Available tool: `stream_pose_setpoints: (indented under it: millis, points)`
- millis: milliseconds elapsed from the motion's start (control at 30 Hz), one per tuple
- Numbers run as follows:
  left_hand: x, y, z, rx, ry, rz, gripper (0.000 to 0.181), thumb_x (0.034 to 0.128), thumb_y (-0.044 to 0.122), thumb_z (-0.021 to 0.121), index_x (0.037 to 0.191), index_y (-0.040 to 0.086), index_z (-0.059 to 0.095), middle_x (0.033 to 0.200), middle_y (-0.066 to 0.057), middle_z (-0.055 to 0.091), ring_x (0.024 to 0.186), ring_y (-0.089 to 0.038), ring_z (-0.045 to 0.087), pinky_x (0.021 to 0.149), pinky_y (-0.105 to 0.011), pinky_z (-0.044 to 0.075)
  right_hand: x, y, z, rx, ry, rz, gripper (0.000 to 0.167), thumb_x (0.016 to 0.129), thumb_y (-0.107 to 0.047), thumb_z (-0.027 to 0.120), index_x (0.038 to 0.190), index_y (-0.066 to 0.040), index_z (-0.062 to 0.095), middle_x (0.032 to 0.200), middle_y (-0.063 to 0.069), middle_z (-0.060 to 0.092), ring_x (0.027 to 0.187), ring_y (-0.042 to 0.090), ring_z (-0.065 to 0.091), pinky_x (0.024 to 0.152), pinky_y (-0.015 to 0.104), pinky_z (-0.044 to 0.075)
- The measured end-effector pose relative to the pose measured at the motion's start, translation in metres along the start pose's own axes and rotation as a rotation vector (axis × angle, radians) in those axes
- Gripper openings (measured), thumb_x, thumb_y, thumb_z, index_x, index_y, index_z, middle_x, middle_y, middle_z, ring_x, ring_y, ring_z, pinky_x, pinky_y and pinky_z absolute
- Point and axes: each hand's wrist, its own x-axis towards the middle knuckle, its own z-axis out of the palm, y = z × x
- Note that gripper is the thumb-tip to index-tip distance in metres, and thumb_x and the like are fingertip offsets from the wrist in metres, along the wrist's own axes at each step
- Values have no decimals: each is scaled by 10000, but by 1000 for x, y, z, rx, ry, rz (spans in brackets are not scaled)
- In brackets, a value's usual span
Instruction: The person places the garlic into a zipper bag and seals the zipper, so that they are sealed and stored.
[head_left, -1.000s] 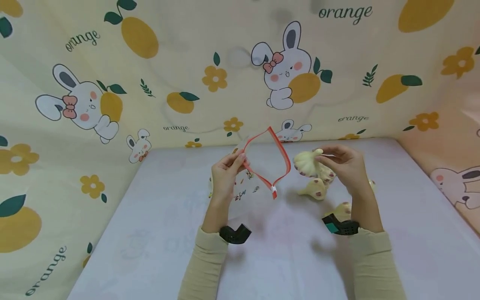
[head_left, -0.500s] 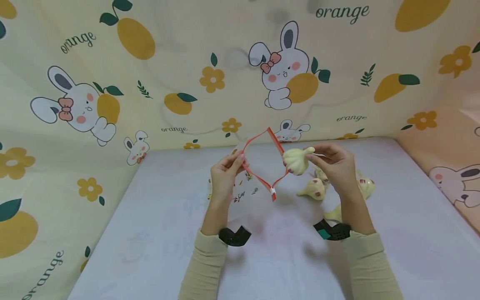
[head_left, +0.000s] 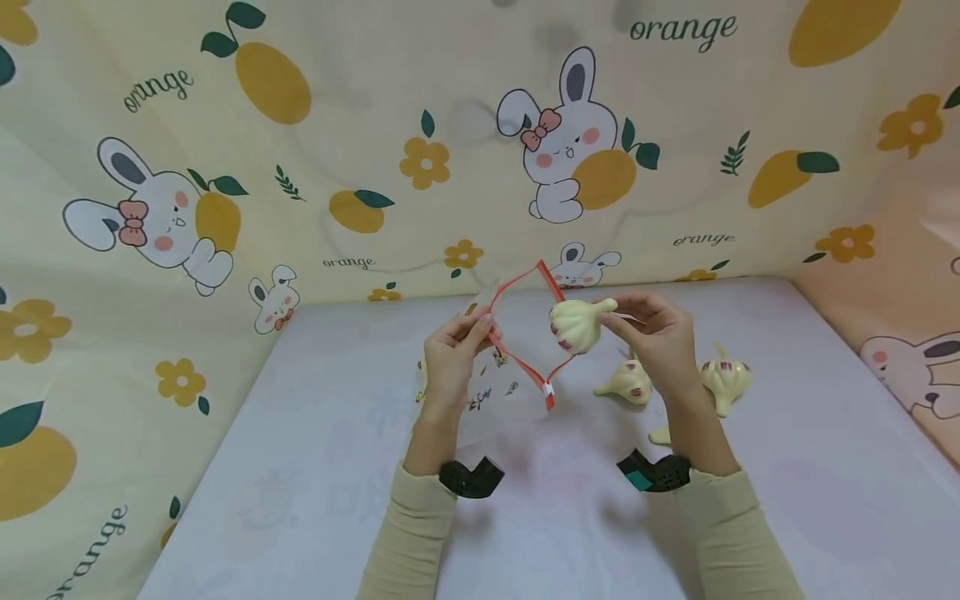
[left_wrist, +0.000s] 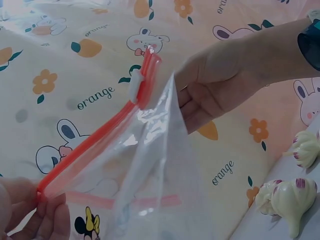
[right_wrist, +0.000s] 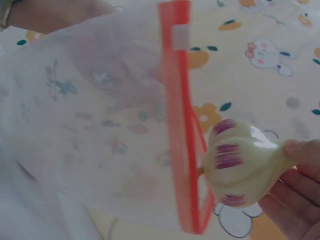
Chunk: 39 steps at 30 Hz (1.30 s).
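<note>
My left hand (head_left: 450,358) pinches the red rim of a clear zip bag (right_wrist: 110,130) printed with small cartoon figures. The bag's mouth gapes toward the right, and its white slider (head_left: 547,389) hangs at the lower corner. Held by its stem between the thumb and fingers of my right hand (head_left: 660,346), a cream garlic bulb (head_left: 576,327) with purple streaks is right at that mouth. In the right wrist view the bulb's root end overlaps the red rim; whether they touch, I cannot tell. Part of the right hand lies behind the bag in the left wrist view.
Several more garlic bulbs lie on the white table (head_left: 300,467): one bulb (head_left: 628,383) beside the right hand, another (head_left: 725,381) farther right, one (head_left: 660,436) partly behind the right wrist. A printed cloth wall (head_left: 465,108) rises behind the table.
My right hand has carried the garlic bulb leftward to the bag's mouth, uncovering a bulb on the right of the table. The left hand keeps its grip on the bag, nearly still.
</note>
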Motion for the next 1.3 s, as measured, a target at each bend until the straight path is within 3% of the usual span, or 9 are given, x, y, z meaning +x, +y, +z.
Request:
stream_pose_setpoints:
  millis: [667,767,867,1000,1300]
  points:
    - [-1,2,1,-1,-9,5,285,915,24,618,1120,-173,614,687,110,689,653,-17,656,712,-165,592,-3,8,11,-164,-28,88,294,814,105,678,919,-170,667,878,-204,699,866,-67,662,770,91,556]
    - [-2,3,2,3,-7,-1,282,915,28,620,1121,-164,620,689,108,688,651,-17,656,710,-164,592,-4,7,12,-169,-34,95,251,809,117,675,926,-105,669,876,-202,695,862,-66,661,772,89,555]
    - [-3,3,2,9,1,-7,280,915,31,622,1123,-156,625,690,110,685,650,-19,656,708,-165,593,-4,8,12,-177,-52,93,168,808,124,672,947,33,649,882,-201,689,861,-68,660,774,86,554]
    - [-2,2,1,-6,8,-2,292,911,11,619,1133,-179,608,686,120,688,637,-14,652,697,-163,591,-5,10,13,-188,-91,87,208,805,121,679,990,161,593,892,-206,690,858,-67,661,769,93,558]
    - [-2,0,0,-54,-11,22,307,906,-21,609,1140,-218,577,691,108,699,627,-24,656,687,-178,594,-3,11,7,-201,-162,84,238,835,45,690,1027,158,606,933,-162,730,879,-22,687,789,118,566]
